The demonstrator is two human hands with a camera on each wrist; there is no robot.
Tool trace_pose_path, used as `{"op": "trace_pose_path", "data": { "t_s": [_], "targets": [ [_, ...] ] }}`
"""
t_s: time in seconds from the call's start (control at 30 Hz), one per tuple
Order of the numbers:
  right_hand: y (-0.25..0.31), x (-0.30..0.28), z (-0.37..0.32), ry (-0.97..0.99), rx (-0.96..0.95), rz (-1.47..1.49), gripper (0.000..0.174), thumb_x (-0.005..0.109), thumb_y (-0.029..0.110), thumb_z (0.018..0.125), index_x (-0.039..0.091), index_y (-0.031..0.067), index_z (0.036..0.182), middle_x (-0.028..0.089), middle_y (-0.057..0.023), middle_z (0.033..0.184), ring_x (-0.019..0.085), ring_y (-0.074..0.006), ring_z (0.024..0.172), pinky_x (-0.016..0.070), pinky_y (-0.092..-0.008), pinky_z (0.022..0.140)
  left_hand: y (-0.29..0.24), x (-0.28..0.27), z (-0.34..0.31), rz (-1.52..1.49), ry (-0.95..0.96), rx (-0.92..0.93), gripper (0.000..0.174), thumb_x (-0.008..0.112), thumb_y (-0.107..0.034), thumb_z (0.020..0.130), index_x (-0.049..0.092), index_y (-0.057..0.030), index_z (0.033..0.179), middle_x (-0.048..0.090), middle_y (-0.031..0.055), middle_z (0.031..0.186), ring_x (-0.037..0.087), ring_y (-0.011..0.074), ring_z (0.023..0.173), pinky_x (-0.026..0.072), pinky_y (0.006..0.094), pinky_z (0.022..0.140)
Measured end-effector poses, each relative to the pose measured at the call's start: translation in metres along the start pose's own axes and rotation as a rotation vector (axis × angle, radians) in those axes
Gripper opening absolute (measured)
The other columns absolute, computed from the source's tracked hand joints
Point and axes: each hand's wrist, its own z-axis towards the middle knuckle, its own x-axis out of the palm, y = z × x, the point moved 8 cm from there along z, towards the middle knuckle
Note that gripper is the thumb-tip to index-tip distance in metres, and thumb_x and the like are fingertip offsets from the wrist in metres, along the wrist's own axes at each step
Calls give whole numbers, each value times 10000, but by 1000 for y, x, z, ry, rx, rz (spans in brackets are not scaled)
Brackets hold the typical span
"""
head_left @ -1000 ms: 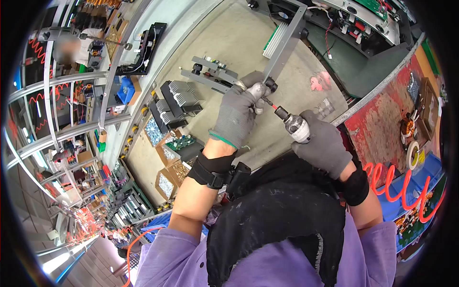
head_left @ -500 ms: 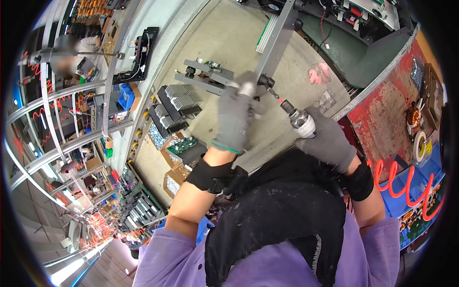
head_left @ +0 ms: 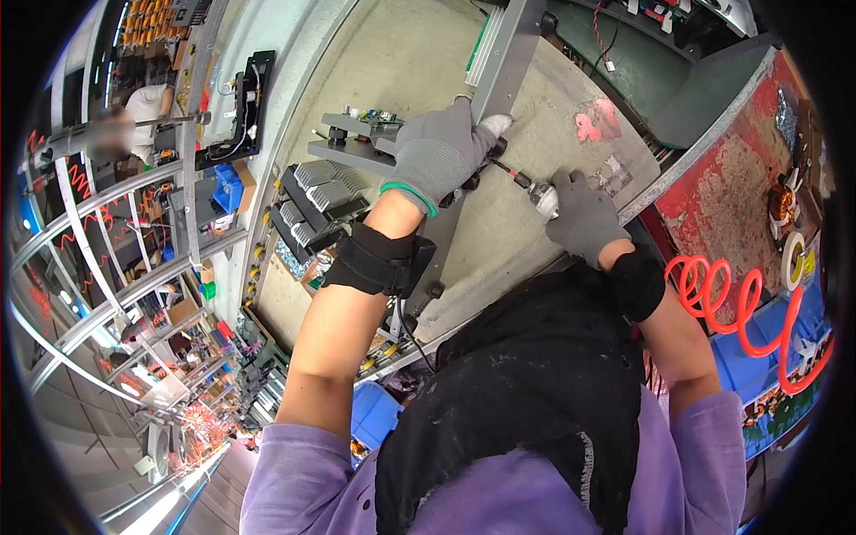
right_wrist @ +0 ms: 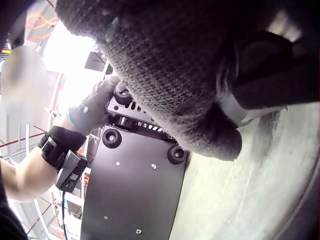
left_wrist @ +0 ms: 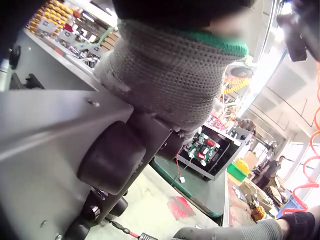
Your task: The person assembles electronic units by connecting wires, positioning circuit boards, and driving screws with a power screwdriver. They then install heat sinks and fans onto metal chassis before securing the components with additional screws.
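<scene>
One knit-gloved left hand [head_left: 434, 152], fingers gripping flat metal chassis [head_left: 506, 76]; right hand [head_left: 584, 220], fingers clasping cylindrical driver [head_left: 542, 199].

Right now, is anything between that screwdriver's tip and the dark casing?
Nothing visible: the screwdriver in the right hand points at the dark casing; the left hand grips that casing, apart from the bit.

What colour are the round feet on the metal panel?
The round feet are black, clearest in the right wrist view.
</scene>
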Motion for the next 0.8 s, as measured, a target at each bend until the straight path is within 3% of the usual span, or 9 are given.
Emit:
{"op": "trace_pose_path", "data": {
  "t_s": [0.13, 0.4, 0.8],
  "targets": [
    [6, -5, -3, -1, -45, 5, 454, 620, 162, 726, 514, 50, 1153, 529, -194, 1148, 597, -379, 1009, 446, -459, 872, 3, 2, 2, -50, -27, 23, 558, 493, -586, 906, 640, -53, 985, 640, 143, 685, 657, 339, 727, 485, 418, 673],
    [16, 0, 7, -182, -159, -148, 388, 583, 25, 766, 503, 57, 1144, 487, -192, 1175, 653, -360, 850, 527, -452, 721, 1, 5, 5, -122, 21, 61, 585, 504, -577, 906, 643, -9, 926, 632, 159, 687, 646, 350, 725, 478, 431, 690],
    [23, 3, 10, -263, -244, -282, 336, 550, 46, 817, 484, 76, 1146, 504, -163, 1142, 671, -303, 772, 532, -418, 650, 0, 2, 6, -64, -14, 96, 568, 474, -546, 921, 608, 5, 890, 656, 181, 748, 662, 360, 747, 505, 460, 697]
  ]
}}
